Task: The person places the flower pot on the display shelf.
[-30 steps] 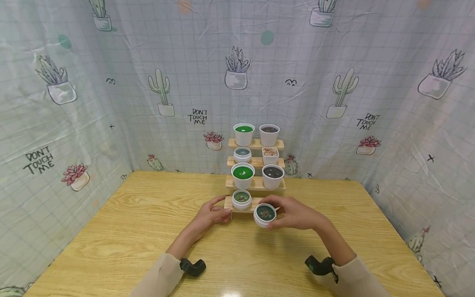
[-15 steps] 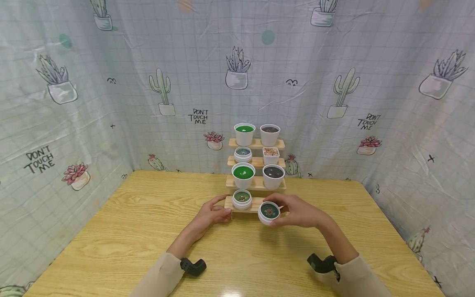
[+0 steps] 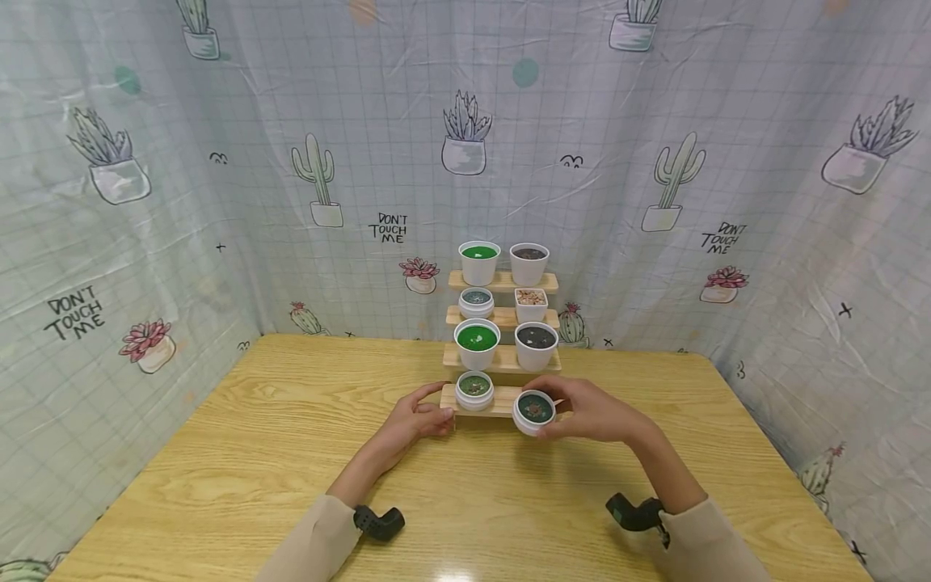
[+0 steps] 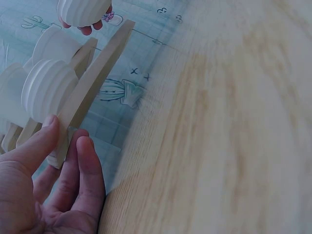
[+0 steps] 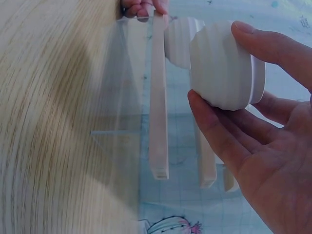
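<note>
My right hand grips a small white ribbed pot with a dark green top between thumb and fingers. It hangs in front of and just above the right end of the lowest wooden shelf. With my left hand I pinch the left end of that shelf, thumb on top and fingers beneath, as the left wrist view shows. A second ribbed white pot with a green speckled top stands on the shelf near my left fingers. Clear side panels carry the tiered stand.
Higher tiers bear white pots with green tops, dark-topped pots, a small blue-grey-topped pot and a square pot of pebbles. A patterned curtain surrounds the wooden table behind and at the sides.
My right hand has moved the white pot to the right and slightly back, to before the shelf's right end. The left hand has kept its place on the shelf.
</note>
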`<state>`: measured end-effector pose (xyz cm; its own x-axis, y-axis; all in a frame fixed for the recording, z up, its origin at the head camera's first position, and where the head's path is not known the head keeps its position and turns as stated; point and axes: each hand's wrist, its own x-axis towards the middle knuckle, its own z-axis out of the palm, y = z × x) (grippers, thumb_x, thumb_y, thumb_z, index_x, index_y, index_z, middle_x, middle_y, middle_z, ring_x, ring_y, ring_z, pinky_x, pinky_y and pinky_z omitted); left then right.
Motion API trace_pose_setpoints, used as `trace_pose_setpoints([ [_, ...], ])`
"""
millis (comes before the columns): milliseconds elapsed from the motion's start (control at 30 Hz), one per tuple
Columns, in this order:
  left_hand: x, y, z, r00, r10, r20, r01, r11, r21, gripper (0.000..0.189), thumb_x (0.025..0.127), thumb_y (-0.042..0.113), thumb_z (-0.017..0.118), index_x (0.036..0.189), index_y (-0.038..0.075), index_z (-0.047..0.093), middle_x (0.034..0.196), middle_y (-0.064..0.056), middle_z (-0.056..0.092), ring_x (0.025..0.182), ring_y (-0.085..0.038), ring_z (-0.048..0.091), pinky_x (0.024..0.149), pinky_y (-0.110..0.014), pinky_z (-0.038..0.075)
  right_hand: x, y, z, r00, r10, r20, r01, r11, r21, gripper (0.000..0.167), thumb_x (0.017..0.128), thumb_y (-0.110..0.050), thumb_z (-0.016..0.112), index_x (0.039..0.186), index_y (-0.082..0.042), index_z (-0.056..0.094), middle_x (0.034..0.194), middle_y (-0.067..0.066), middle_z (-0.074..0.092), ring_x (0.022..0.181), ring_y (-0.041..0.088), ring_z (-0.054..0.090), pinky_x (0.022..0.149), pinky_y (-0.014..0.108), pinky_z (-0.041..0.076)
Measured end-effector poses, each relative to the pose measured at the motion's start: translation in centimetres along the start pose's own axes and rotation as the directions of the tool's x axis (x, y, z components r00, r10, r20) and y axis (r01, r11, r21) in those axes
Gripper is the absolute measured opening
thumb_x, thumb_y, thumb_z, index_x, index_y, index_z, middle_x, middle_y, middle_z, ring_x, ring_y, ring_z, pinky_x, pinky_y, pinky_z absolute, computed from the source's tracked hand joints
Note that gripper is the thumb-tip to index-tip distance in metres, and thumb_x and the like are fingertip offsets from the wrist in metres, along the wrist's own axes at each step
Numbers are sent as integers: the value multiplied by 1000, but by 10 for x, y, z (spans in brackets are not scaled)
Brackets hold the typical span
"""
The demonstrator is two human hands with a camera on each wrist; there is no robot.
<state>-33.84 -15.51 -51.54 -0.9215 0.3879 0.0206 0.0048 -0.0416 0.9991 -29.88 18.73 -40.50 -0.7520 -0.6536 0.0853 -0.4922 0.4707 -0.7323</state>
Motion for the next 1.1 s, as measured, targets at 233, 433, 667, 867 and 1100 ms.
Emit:
trace_pose_setpoints([
  [233,0,0,0,1000,0,2,0,1000,5,77,98,16,72,161,6,28,112,-20,75,93,-13,73,87,-31,62,-2,4,-3,1000,-9,-15,9,1000,-9,59,88,-22,83,139,-8,57,134,13,65,126,32,61,106,50,54],
  [433,0,0,0,1000,0,1,0,1000,10,77,98,17,72,161,7,29,113,-21,75,93,-13,73,86,-31,62,-2,9,-5,999,-11,-36,10,1000,-7,58,89,-21,82,139,-6,57,135,16,63,127,36,60,106,56,52],
  [667,0,-1,0,1000,2,3,-2,1000,9,77,98,17,72,161,7,29,111,-19,76,93,-13,73,86,-30,62,1,15,-3,997,20,-69,-20,1000,4,58,88,-21,83,138,-7,57,131,12,64,122,30,60,106,53,53],
  [867,-1,1,1,1000,0,0,0,1000,3,75,98,16,72,161,8,30,106,-13,77,93,-13,73,85,-31,62,3,20,-2,994,32,-102,-30,999,27,60,87,-19,83,139,-5,57,130,14,64,120,30,60,104,52,53],
  [1100,-2,1,1,1000,-3,-10,3,1000,-1,74,98,15,72,160,9,32,107,-15,76,92,-13,73,85,-31,62,2,22,-1,988,53,-142,-46,998,52,62,88,-17,82,141,-2,54,133,17,63,122,33,61,105,55,53],
])
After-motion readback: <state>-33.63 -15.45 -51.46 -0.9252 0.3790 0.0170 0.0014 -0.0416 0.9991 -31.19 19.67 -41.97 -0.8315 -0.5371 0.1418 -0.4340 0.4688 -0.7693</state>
